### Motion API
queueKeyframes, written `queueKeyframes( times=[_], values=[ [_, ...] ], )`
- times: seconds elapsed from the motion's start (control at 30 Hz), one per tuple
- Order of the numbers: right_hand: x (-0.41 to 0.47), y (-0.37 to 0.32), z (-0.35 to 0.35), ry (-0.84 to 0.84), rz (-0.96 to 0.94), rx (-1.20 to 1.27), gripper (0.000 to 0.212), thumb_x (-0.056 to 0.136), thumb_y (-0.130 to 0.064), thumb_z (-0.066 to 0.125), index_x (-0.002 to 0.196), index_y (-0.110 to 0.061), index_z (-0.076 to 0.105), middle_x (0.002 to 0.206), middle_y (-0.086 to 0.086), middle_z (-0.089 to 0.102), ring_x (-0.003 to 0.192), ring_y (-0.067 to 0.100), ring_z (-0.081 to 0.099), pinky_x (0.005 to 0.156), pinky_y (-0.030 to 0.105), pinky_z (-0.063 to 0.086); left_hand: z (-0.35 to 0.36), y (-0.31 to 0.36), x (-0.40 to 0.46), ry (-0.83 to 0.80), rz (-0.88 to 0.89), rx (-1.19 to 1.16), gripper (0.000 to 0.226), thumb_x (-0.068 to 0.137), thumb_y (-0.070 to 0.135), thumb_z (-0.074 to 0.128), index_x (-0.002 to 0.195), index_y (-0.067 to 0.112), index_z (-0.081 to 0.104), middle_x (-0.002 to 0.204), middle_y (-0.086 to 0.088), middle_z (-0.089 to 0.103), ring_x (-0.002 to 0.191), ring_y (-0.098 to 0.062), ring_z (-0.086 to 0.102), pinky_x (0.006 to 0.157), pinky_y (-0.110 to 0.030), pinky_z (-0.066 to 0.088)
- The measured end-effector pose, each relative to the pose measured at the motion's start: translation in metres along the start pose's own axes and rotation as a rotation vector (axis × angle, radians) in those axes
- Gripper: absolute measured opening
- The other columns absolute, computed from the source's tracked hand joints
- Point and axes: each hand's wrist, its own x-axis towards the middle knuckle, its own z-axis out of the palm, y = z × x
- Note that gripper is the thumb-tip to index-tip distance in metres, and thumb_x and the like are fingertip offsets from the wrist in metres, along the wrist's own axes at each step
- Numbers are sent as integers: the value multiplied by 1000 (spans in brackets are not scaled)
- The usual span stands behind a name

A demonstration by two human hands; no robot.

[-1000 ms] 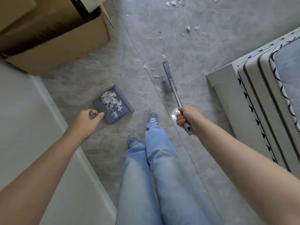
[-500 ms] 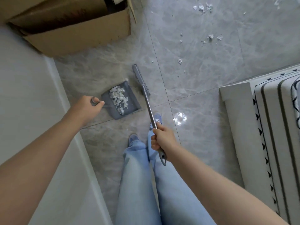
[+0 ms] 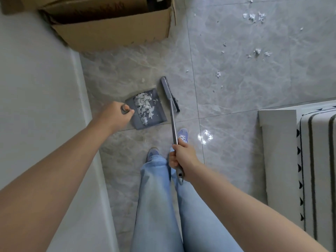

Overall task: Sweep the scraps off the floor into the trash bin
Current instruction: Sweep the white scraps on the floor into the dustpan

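A grey dustpan (image 3: pixel 158 117) lies on the tiled floor with a heap of white scraps (image 3: pixel 144 104) in it. My left hand (image 3: pixel 114 116) grips the top of its upright handle. My right hand (image 3: pixel 181 158) grips the metal handle of a grey broom (image 3: pixel 170 95), whose head rests on the floor just right of the dustpan. More loose white scraps (image 3: pixel 257 51) are scattered on the tiles at the upper right, and one small bit lies above the dustpan.
An open cardboard box (image 3: pixel 116 31) stands at the top left, beyond the dustpan. A white wall (image 3: pixel 36 106) runs along the left. A white striped mattress or cushion (image 3: pixel 309 151) fills the right side. My legs in blue jeans and blue shoes (image 3: pixel 182 134) stand below the dustpan.
The broom has swept left from near the scattered scraps to beside the dustpan, and my right hand has drawn in toward my legs. The view has shifted, showing more floor at right.
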Motion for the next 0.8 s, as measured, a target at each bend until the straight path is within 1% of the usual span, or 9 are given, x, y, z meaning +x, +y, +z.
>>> queueKeyframes(
  times=[0.07, 0.1, 0.13, 0.2, 0.27, 0.37, 0.53, 0.63, 0.8],
  values=[
    [-19, -3, -5, -27, -19, 118, 11, 97, 0, 36, 105, 4, 42, 50, -3, 29, 43, 10, 24, 37, 20, 19, -3, -4, -4, -13, -10, 2, 29, 95, 31, 59, 93, 3, 69, 86, -17, 64, 84, -36, 57, 68, -30, 36],
    [-27, -8, -10, -30, -29, 141, 19, 98, 0, 37, 96, -8, 54, 49, -4, 29, 42, 9, 24, 36, 19, 19, -5, -7, -8, -16, -28, -7, 29, 95, 32, 59, 94, 4, 69, 83, -15, 63, 78, -33, 55, 65, -30, 38],
    [-31, -15, -17, -34, -59, 151, 27, 98, 0, 36, 98, -26, 41, 48, -5, 29, 40, 8, 24, 36, 18, 18, -7, -12, -13, -15, -57, -26, 29, 95, 33, 59, 94, 6, 70, 80, -13, 62, 73, -32, 54, 62, -31, 39],
    [-34, -36, -30, -26, -119, 131, 28, 98, 2, 35, 110, -18, 51, 46, -6, 29, 38, 7, 24, 36, 17, 17, -11, -28, -27, 16, -121, -111, 30, 94, 35, 60, 91, 7, 69, 82, -15, 66, 71, -34, 58, 59, -32, 43],
    [-24, -63, -39, 8, -140, 107, 24, 98, 3, 36, 104, -16, 49, 51, -3, 26, 39, 7, 23, 36, 16, 17, -11, -45, -42, 73, -193, -225, 28, 93, 37, 62, 82, 12, 67, 76, -12, 66, 77, -39, 63, 66, -38, 49],
    [-1, -110, -40, 78, -181, 89, 24, 97, 3, 33, 90, -18, 43, 61, -3, 21, 37, 7, 22, 34, 14, 19, -11, -65, -60, 143, -299, -377, 35, 92, 38, 61, 65, 15, 61, 53, -5, 52, 52, -31, 52, 51, -32, 45],
    [57, -180, -19, 231, -157, -118, 18, 91, 0, 30, 80, -13, 35, 50, 2, 32, 32, 12, 28, 35, 12, 20, -7, -91, -57, 191, -422, -524, 35, 93, 37, 61, 70, 10, 61, 42, -3, 43, 32, -20, 35, 42, -21, 35],
    [71, -167, 8, 211, -150, -319, 13, 91, 0, 29, 93, -9, 38, 45, 4, 39, 31, 14, 33, 40, 20, 22, 3, -92, -52, 234, -397, -473, 33, 95, 33, 58, 70, 13, 62, 50, -3, 50, 39, -25, 43, 43, -24, 38],
    [48, -70, 30, 32, -185, -518, 24, 89, 5, 30, 86, -12, 46, 56, 4, 34, 38, 17, 34, 38, 22, 29, -3, -84, -42, 233, -369, -401, 29, 94, 35, 56, 74, 16, 64, 62, -6, 54, 54, -27, 50, 42, -23, 39]
  ],
)
